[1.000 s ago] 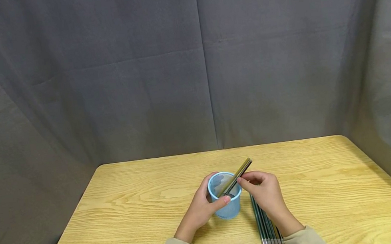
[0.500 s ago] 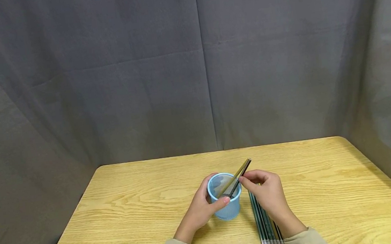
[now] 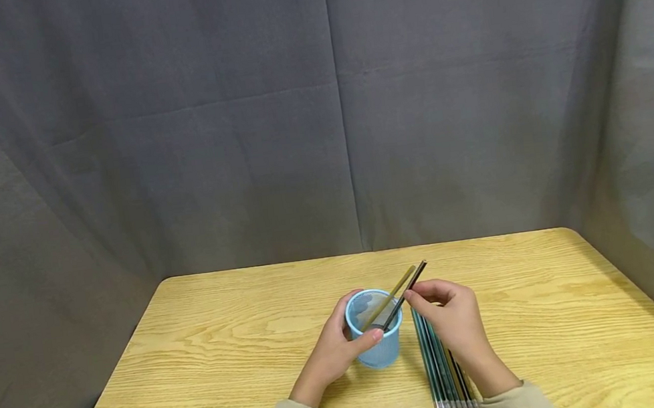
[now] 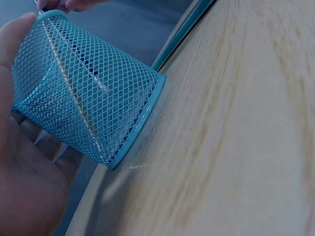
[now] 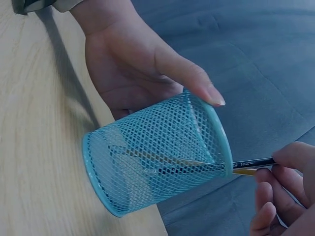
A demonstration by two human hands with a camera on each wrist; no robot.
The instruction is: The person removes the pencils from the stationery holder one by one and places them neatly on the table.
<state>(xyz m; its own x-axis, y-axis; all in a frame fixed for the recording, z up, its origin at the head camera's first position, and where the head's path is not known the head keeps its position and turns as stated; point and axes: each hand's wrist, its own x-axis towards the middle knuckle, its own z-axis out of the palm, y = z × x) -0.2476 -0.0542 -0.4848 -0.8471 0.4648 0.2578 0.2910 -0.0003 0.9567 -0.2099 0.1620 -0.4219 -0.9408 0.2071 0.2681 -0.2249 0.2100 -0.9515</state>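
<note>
A light-blue mesh pencil cup (image 3: 379, 354) is tilted in my left hand (image 3: 334, 351), the thumb at its rim and the other fingers around the far side. My right hand (image 3: 455, 320) pinches a black pencil (image 3: 418, 273) between thumb and fingers just above the rim. Its lower part slants down inside the cup, visible through the mesh in the right wrist view. A yellow pencil (image 3: 404, 281) leans in the cup beside it, its upper end sticking out. In the left wrist view the cup's base rim (image 4: 140, 128) is close over the table.
Several dark green, black and yellow pencils (image 3: 438, 366) lie side by side on the wooden table (image 3: 228, 350), partly under my right forearm. Grey curtains (image 3: 247, 139) stand behind the table and at both sides.
My right hand has shifted slightly right and up with the black pencil, whose top has swung away from the yellow pencil. My left hand and the cup have barely moved.
</note>
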